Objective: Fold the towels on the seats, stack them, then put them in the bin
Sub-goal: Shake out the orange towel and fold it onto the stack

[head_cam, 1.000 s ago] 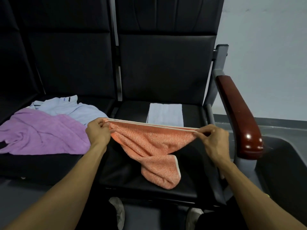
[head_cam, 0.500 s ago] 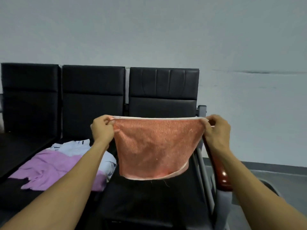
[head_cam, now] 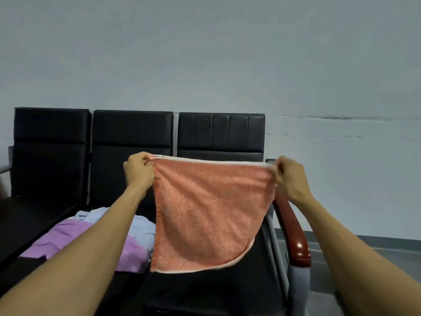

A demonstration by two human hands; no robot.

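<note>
An orange towel (head_cam: 211, 213) with a white border hangs stretched in the air in front of the right seat. My left hand (head_cam: 139, 171) pinches its top left corner and my right hand (head_cam: 290, 179) pinches its top right corner. The towel hangs doubled, with its lower edge curving up to the right. On the middle seat lie a crumpled purple towel (head_cam: 68, 238) and a light blue towel (head_cam: 141, 226), partly hidden by my left forearm. The hanging towel hides the right seat's cushion. No bin is in view.
A row of black padded seats (head_cam: 132, 135) stands against a pale wall. A reddish wooden armrest (head_cam: 293, 229) on a grey frame closes the row on the right. Grey floor (head_cam: 387, 258) lies beyond it.
Both hands lifted the orange towel from the seat up into the air and stretched it flat. The view tilted up, so the folded white towel on the right seat is hidden.
</note>
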